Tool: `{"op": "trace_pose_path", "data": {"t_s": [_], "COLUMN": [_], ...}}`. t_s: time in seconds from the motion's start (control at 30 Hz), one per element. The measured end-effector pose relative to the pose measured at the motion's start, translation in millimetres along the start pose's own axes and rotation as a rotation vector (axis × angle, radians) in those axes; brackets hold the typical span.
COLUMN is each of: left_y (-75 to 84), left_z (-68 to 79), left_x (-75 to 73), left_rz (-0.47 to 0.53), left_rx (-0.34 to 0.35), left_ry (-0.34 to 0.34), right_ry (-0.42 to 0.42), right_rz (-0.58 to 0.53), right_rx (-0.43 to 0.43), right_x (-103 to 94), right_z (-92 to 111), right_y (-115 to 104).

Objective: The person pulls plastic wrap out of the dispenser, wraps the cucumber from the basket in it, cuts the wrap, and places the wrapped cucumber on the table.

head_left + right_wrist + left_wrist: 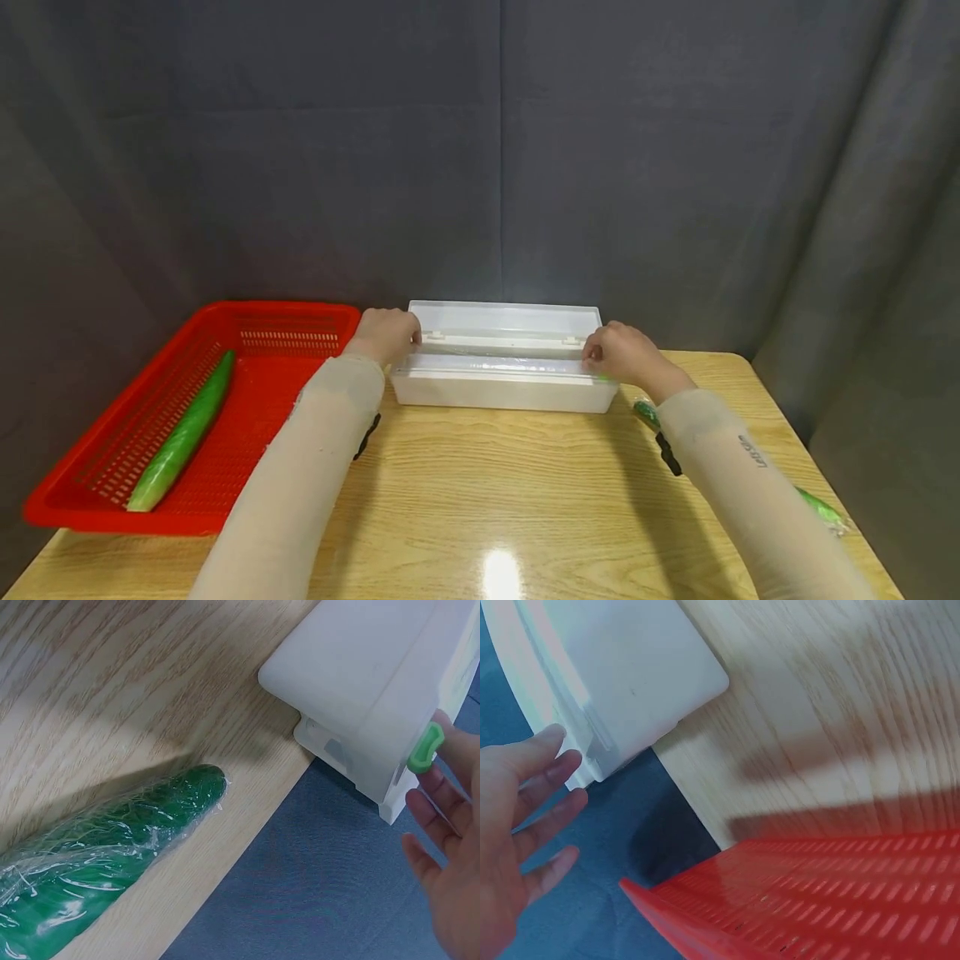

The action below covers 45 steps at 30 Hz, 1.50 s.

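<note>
A white cling film dispenser (501,392) lies near the far edge of the table, its lid (504,317) raised. Shiny clear film (487,364) stretches along the inside. At the dispenser's left end is my left hand (386,332); in the left wrist view its fingers (555,814) are loosely bent, with thumb and index finger at the box edge. Whether they touch film there is unclear. My right hand (622,354), at the opposite end, pinches a small green slider (426,748) between thumb and index finger.
On the left stands a red plastic basket (281,417) holding a cucumber (183,433). A film-wrapped cucumber (112,855) lies on the table's right side, partly hidden by my right forearm in the head view. A grey curtain (495,167) hangs behind the wooden table (480,492).
</note>
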<state>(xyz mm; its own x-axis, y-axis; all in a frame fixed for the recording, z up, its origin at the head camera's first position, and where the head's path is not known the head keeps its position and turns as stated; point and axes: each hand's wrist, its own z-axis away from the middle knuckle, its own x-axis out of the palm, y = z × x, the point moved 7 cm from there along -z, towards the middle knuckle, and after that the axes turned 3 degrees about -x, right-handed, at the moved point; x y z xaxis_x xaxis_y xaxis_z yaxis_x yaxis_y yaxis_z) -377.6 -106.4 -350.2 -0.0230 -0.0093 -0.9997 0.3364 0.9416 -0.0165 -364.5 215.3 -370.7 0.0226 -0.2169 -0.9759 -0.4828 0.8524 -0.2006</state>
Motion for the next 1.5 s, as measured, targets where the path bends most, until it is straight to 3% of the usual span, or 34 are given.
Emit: {"op": "trace_pose_path", "data": {"t_s": [0.3,0.77,1.1,1.5], "left_y": [8.6,3.0,2.1,-0.2], "left_z": [-1.8,5.6,12.8,27.6], "left_x": [-10.7,-21.4,-33.2,-44.2], "left_rz": [-0.049,0.000,0.024,0.055], "left_rx": [0.024,0.005,0.019,0.029], "left_ry": [-0.035,-0.050,-0.024,0.016], "right_ry": [0.041,0.157,0.259,0.321], "right_rz": [-0.029,-0.009,-0.059,-0.121], "right_rx": [0.072,0.053,0.023,0.078], "right_x": [-10.9,-26.7,-39.9,-48.3], "right_z": [7.1,11.2,21.9,36.4], "right_y": [6.5,-1.6,-7.3,-1.3]}}
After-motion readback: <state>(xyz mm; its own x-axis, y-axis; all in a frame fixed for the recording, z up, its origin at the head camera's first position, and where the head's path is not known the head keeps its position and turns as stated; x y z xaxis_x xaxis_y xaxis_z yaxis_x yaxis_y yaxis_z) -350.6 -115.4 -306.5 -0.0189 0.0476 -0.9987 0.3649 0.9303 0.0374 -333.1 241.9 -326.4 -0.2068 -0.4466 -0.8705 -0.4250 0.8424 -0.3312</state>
